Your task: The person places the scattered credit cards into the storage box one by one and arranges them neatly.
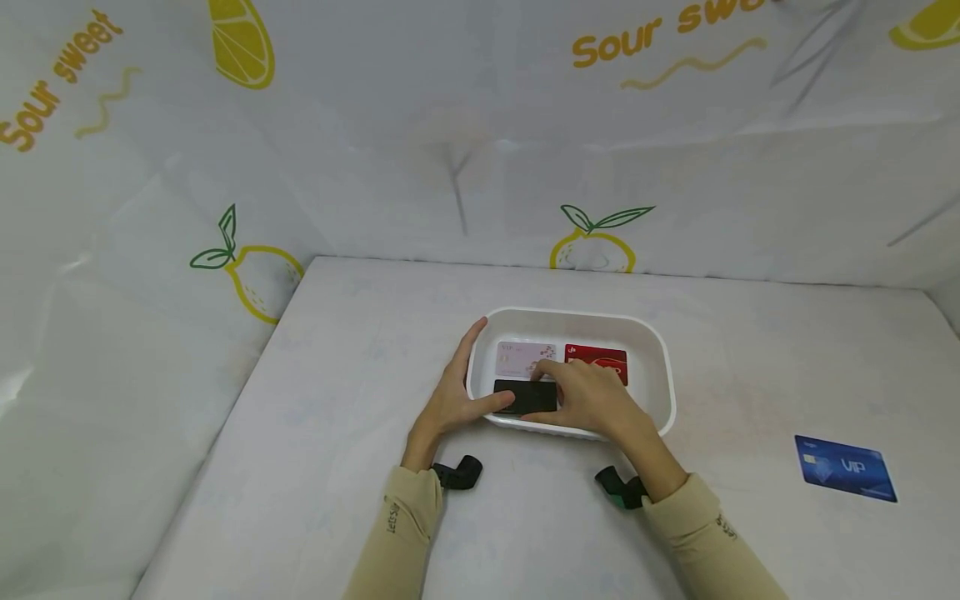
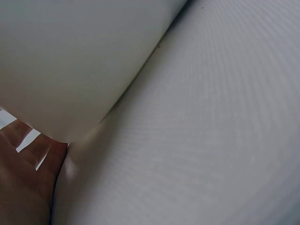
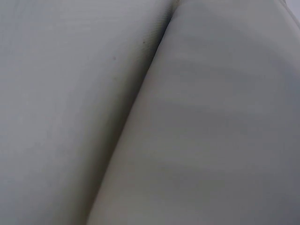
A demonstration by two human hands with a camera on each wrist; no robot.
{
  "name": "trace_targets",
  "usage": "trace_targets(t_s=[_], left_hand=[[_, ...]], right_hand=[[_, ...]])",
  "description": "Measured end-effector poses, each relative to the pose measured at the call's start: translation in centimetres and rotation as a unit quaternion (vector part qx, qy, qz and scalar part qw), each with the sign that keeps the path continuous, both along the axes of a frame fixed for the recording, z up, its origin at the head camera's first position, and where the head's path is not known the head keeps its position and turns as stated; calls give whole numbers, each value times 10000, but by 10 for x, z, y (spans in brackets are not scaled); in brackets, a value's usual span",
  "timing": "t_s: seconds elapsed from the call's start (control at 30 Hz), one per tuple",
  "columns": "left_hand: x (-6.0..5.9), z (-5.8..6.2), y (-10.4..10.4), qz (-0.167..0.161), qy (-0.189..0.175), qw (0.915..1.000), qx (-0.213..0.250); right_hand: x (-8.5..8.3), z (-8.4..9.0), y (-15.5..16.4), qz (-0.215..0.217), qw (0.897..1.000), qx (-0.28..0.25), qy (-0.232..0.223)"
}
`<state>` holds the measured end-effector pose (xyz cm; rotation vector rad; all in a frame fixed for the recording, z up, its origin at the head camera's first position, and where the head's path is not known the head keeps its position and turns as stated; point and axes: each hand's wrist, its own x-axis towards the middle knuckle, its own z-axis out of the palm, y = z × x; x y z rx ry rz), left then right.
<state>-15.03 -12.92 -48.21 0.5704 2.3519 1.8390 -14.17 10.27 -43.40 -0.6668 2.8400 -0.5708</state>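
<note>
A: Black card (image 1: pixel 525 397): where is it?

B: Inside the white tub (image 1: pixel 660 350), at its near wall, left of middle. It lies roughly flat, long edge along that wall. My right hand (image 1: pixel 592 398) is over its right end, fingers (image 1: pixel 551 368) curled down onto the top edge, thumb below, so I am pinching it. My left hand (image 1: pixel 457 392) sits at the tub's left wall, fingers straight and close together pointing away from me along the rim, thumb (image 1: pixel 497 403) reaching across to touch the card's left end.

A: Anything else in the tub?

B: Two more cards on the floor behind the black one. Pink card (image 1: pixel 519 357) at the left, red card (image 1: pixel 600 360) at the right, side by side. My right hand covers part of the red one.

A: And outside it?

B: Blue VIP card (image 1: pixel 846 467) flat on the surface (image 1: pixel 337 400), well apart to the right of the tub.

A: Wrist views?

B: Left wrist view: tub wall (image 2: pixel 70 61) up close against the surface, a bit of my palm at the lower left. Right wrist view: only tub wall (image 3: pixel 225 131) and surface; fingers not visible.
</note>
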Motion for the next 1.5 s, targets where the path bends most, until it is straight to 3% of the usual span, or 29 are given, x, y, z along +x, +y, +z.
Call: trace_targets(t_s=[0.97,1.5], left_hand=[[1,2,0,16,-44,10000,-20],[-1,0,0,-27,-14,10000,39]], right_hand=[[2,1,2,29,9999,-157,-10],[4,21,21,-71,9986,-441,282]])
